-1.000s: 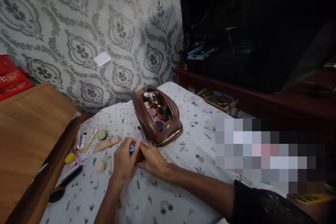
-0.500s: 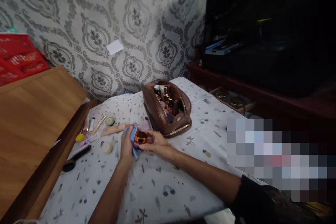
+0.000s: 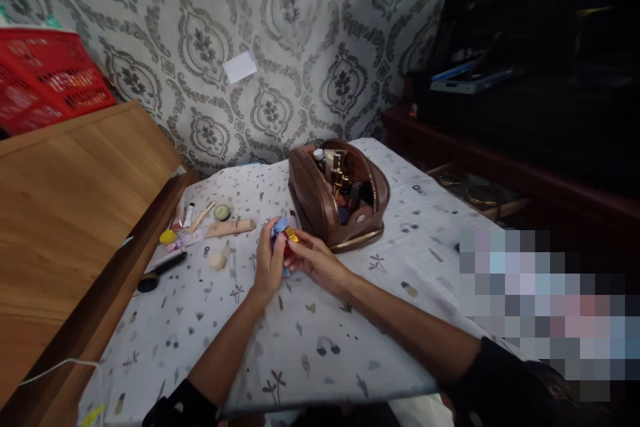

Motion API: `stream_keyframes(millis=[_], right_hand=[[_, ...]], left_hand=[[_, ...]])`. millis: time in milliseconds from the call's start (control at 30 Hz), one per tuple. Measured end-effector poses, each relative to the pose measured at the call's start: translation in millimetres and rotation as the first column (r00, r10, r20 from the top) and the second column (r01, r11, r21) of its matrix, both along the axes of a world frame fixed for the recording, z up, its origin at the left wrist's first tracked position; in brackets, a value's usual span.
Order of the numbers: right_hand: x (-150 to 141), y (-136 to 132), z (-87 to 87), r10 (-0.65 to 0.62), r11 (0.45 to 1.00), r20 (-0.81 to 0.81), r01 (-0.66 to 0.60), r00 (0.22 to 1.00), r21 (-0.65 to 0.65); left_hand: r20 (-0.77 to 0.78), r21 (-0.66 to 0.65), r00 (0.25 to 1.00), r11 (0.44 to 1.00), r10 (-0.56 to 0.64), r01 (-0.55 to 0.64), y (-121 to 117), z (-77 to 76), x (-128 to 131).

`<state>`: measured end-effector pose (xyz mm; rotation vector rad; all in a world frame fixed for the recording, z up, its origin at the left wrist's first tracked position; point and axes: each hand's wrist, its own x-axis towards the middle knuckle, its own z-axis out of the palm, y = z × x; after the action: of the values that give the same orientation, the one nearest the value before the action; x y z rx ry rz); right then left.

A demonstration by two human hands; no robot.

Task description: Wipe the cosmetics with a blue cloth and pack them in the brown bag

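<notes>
My left hand (image 3: 269, 263) is closed around a light blue cloth (image 3: 281, 223). It presses the cloth against a small dark red container with a shiny gold cap (image 3: 291, 235). Fingers of my right hand (image 3: 321, 263) grip that container from the other side, and they hide part of it. Just behind my hands stands a brown cosmetic bag (image 3: 313, 203), unzipped, with several bottles and tubes inside. To the left lie a beige tube (image 3: 231, 227), a round green-topped jar (image 3: 222, 213) and a small cream-coloured round item (image 3: 217, 259).
A black brush-like item (image 3: 163, 270) and a yellow item (image 3: 167, 237) lie near the table's left edge. A wooden panel (image 3: 90, 173) borders that side, with a red basket (image 3: 60, 77) above. An open drawer (image 3: 505, 208) sits at the right, below a dark screen (image 3: 540, 47).
The view has shifted, so the scene sits differently in frame. The gold-capped container has turned and tilted in my hands, and my fingers now cover more of it and the cloth.
</notes>
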<state>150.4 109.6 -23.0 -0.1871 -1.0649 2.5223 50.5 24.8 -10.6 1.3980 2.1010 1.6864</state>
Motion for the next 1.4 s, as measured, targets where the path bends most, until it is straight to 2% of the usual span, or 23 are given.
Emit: stream_keyframes(millis=[100,233,467,567,700,767,933,1067,1133,1200,1267,1333,1367,1400], right_hand=[[-0.3,-0.2,-2.1,-0.016,0.999,0.022,0.015,1.0,0.049],[-2.5,0.0,-5.5,-0.1,0.981,0.065,0.088,0.993,0.172],[-5.5,-2.1,-6.9,-0.233,0.9,0.012,0.211,0.972,0.38],[-2.4,-2.2,-6.4,-0.35,0.796,0.007,0.293,0.937,0.529],[3.1,-0.1,-4.5,-0.532,0.564,-0.018,0.369,0.847,0.739],[4.8,0.6,-3.5,-0.574,0.484,-0.037,0.376,0.818,0.79],[9.9,-0.5,4.6,-0.598,0.369,-0.131,0.417,0.791,0.831],[24.3,-1.0,23.7,-0.566,0.297,-0.23,0.456,0.792,0.839],[35.0,1.1,36.2,-0.54,0.281,-0.257,0.459,0.802,0.843],[46.7,6.5,49.2,-0.552,0.299,-0.263,0.482,0.791,0.823],[58.8,16.3,62.2,-0.584,0.367,-0.235,0.511,0.777,0.777],[70.3,31.1,74.6,-0.588,0.468,-0.194,0.526,0.785,0.71],[75.6,40.4,80.4,-0.581,0.51,-0.188,0.534,0.792,0.674],[80.3,50.7,85.8,-0.581,0.529,-0.194,0.548,0.79,0.648]], left_hand=[[-0.015,0.009,1.0,1.0,0.004,-0.004,-1.3,2.6,-5.4],[-0.028,-0.014,0.999,1.0,-0.02,0.019,-2.5,4.5,-6.4],[-0.033,-0.014,0.999,1.0,0.016,-0.017,-2.6,5.9,-3.5],[0.009,0.0,1.0,1.0,0.016,-0.016,-2.0,8.9,-1.2],[0.06,-0.025,0.998,1.0,0.007,-0.006,-0.9,11.8,1.0],[0.058,-0.053,0.998,0.998,0.024,-0.021,-1.0,12.6,0.3],[0.084,-0.108,0.996,0.994,0.007,0.002,-4.0,21.7,-1.9],[0.106,-0.101,0.994,0.994,0.038,-0.028,-2.9,38.9,0.9],[0.094,-0.084,0.996,0.996,-0.004,0.012,2.5,49.9,2.6],[0.073,-0.06,0.993,0.993,-0.093,0.098,12.2,62.6,4.0],[-0.008,-0.058,0.987,0.986,-0.16,0.159,25.9,77.3,5.1],[-0.201,-0.108,0.956,0.975,-0.215,0.196,41.4,92.5,6.3],[-0.334,-0.162,0.91,0.966,-0.245,0.2,49.0,99.5,6.9],[-0.472,-0.228,0.838,0.956,-0.272,0.182,55.8,105.4,7.4]])
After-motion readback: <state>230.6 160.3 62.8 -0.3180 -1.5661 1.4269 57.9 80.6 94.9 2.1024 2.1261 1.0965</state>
